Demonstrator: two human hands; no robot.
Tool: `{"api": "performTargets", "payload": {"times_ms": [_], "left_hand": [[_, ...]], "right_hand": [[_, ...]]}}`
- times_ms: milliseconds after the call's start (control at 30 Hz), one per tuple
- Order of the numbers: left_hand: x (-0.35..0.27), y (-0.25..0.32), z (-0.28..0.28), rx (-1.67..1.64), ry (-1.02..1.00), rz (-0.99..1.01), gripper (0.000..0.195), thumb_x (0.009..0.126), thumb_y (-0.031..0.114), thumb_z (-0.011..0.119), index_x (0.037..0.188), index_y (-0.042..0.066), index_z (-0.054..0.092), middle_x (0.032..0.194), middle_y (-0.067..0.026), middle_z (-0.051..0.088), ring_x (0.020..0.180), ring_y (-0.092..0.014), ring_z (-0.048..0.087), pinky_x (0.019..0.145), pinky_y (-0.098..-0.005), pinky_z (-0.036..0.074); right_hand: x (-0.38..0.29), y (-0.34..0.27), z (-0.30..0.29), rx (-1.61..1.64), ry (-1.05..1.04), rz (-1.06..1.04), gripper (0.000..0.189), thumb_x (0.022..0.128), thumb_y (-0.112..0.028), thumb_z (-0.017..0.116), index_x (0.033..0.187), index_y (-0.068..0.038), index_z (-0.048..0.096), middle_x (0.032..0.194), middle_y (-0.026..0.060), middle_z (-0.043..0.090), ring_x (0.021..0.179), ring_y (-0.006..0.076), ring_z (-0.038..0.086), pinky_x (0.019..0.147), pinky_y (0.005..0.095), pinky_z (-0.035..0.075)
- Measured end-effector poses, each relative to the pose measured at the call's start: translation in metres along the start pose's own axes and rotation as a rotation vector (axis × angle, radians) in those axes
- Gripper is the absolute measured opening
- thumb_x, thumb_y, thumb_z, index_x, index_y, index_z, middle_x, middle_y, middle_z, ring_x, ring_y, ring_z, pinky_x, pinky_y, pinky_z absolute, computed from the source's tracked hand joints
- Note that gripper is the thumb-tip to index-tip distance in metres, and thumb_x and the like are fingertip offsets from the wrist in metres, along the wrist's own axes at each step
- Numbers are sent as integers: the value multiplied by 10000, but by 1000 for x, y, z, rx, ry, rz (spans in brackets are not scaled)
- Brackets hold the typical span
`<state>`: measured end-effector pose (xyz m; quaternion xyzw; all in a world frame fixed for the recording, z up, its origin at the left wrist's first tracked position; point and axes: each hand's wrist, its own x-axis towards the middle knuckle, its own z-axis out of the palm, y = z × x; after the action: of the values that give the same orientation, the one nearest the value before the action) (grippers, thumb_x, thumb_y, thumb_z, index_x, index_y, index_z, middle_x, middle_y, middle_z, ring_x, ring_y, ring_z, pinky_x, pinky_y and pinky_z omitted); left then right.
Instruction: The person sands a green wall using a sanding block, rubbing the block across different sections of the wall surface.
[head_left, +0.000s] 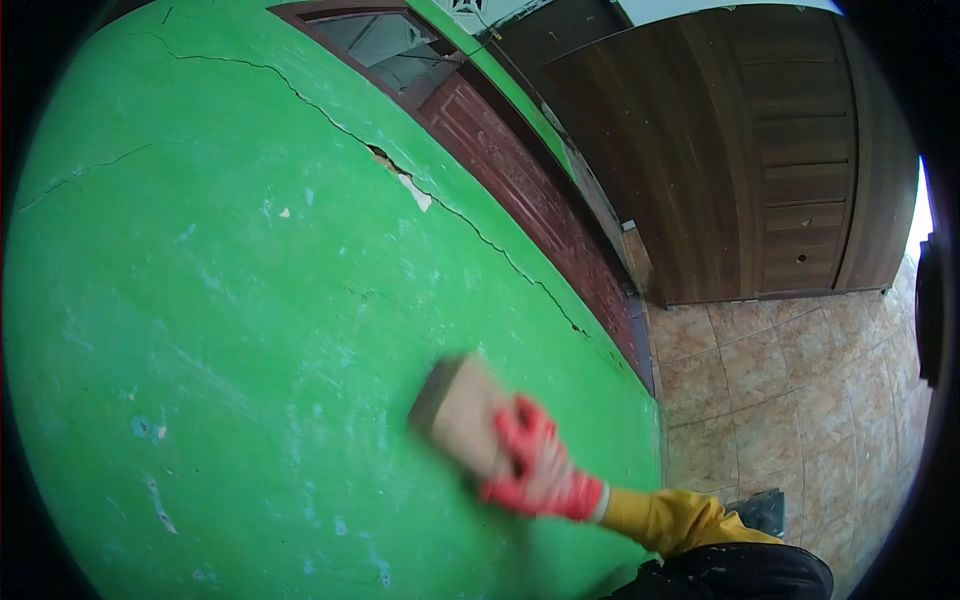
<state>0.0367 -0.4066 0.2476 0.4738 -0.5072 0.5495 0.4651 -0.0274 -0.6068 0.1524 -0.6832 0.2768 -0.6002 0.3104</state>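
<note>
My right hand (536, 465), in a red-and-white work glove, grips a rectangular tan block (466, 409) with a darker side face. Motion blurs both, so I cannot tell whether the block is a sponge or a sanding block. It lies against or just off a bright green painted wall (247, 315). Pale scuffs and small chipped spots mark the paint. A long crack (480, 232) slants down the wall, with a broken-out patch of bare plaster (415, 193) along it. A yellow sleeve (667, 514) covers my forearm. My left hand is out of view.
Beyond the crack is a reddish-brown wooden door (517, 165) with a glazed panel (375, 37) above. A dark brown wooden cabinet (697, 165) with drawers stands on the tan tiled floor (757, 375). A dark object (761, 512), partly hidden, is on the floor near my sleeve.
</note>
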Motion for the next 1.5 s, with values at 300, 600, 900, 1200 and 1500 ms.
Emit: {"api": "performTargets", "payload": {"times_ms": [300, 600, 900, 1200, 1500], "left_hand": [[-1, 12, 9, -51, -47, -42, 284, 1010, 188, 447, 1101, -53, 566, 1072, -236, 596, 960, -358, 588, 883, -467, 480], [-7, 20, 28, -142, -124, -131, 286, 1007, 190, 453, 1090, -54, 577, 1062, -236, 609, 959, -361, 588, 884, -465, 471], [-12, 21, 48, -322, -212, -205, 288, 1004, 191, 459, 1080, -54, 588, 1052, -235, 621, 958, -364, 588, 884, -463, 461], [-19, 20, 59, -469, -247, -245, 298, 1005, 203, 466, 1077, -56, 594, 1046, -230, 632, 960, -364, 590, 883, -461, 456], [-22, 18, 57, -549, -232, -204, 320, 1013, 228, 475, 1086, -61, 593, 1046, -217, 639, 965, -358, 594, 882, -457, 456]], "right_hand": [[43, 14, -11, 55, 47, 86, 931, 700, -406, 772, 1482, -103, 366, 1402, 307, 360, 1212, 468, 467, 1008, 492, 429], [-2, -11, -3, -18, -25, -80, 1002, 678, -493, 785, 1486, -84, 354, 1419, 336, 332, 1234, 501, 441, 1035, 530, 397], [31, 34, -8, 31, 3, 123, 989, 736, -484, 739, 1520, -97, 276, 1454, 307, 304, 1263, 478, 427, 1053, 489, 394], [-10, -5, 6, -21, -51, -138, 1032, 702, -439, 760, 1535, -99, 254, 1464, 350, 257, 1321, 505, 361, 1100, 487, 344], [22, 37, -4, 75, 1, 285, 1024, 716, -402, 723, 1553, -130, 201, 1451, 303, 301, 1308, 472, 388, 1086, 475, 361]]}}
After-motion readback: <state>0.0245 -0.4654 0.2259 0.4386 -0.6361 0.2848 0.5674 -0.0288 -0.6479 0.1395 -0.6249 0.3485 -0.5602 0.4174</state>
